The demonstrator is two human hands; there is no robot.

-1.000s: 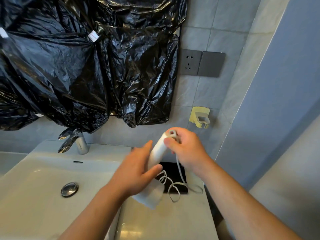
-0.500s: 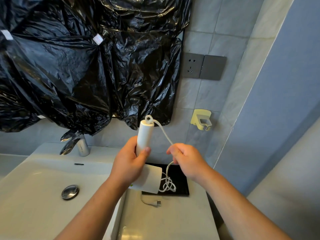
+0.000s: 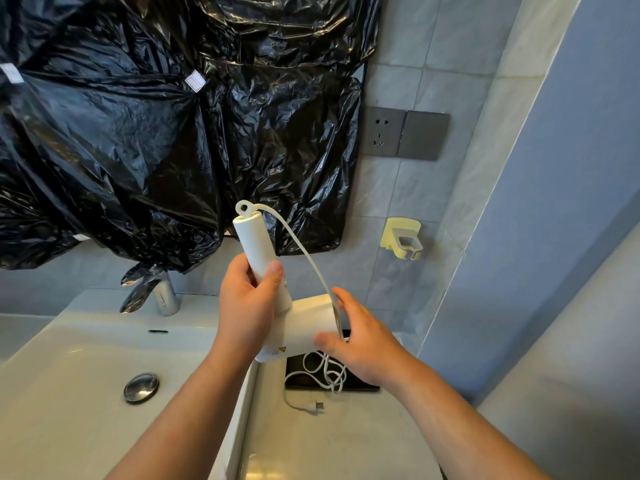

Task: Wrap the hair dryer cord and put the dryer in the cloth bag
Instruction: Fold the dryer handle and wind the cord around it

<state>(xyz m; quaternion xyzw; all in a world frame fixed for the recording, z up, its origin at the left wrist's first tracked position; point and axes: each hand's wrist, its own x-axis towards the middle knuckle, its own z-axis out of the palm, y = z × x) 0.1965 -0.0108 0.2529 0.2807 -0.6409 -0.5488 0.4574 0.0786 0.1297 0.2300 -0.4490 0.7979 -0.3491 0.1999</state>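
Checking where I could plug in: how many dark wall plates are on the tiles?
2. A socket plate just right of the black plastic sheeting, and a plain plate directly beside it on its right. Others may be hidden behind the plastic.

Both hands raised in front, forearms reaching in from below.
The left hand grips the hair dryer by its handle, thumb on the front; the right hand cups the barrel's end, fingers curved over the cord.
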